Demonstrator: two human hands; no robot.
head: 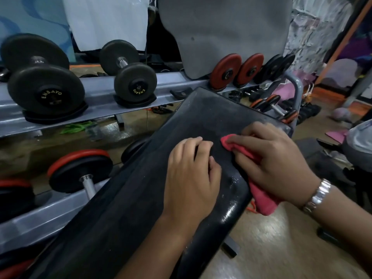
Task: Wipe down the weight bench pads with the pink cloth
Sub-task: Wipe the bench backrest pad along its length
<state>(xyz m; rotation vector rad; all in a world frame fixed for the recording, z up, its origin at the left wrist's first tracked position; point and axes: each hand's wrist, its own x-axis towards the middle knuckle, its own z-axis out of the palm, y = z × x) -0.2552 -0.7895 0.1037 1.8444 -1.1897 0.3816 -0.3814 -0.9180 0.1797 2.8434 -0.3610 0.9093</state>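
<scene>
the step in hand looks like the wiping itself. to do it well, the pink cloth (260,200) should stay flat on the bench pad (141,188) and go in long, slow strokes from one end to the other, each stroke next to the last, so no strip gets missed. a good push down helps, because the pad has small white specks near its right edge and looks dusty at the far end. the rounded sides of the pad need a rub too, not only the top. the loose end of the cloth hangs off the right edge of the pad, so it is best to tuck it in or it may drag along.

the right hand (269,160) lies on top of the cloth, close to the far right part of the pad. its fingers are spread and bent over the bunched cloth and press it onto the pad. a red-pink tip pokes out past the fingers, and the tail comes out under the wrist, by the silver watch (319,195).

the left hand (191,170) rests palm down on the middle of the pad, just beside the right hand but not touching it. its fingers are a little bent and it holds nothing. i think it steadies the pad.

black dumbbells (44,81) sit on a grey rack (96,91) to the left.
</scene>
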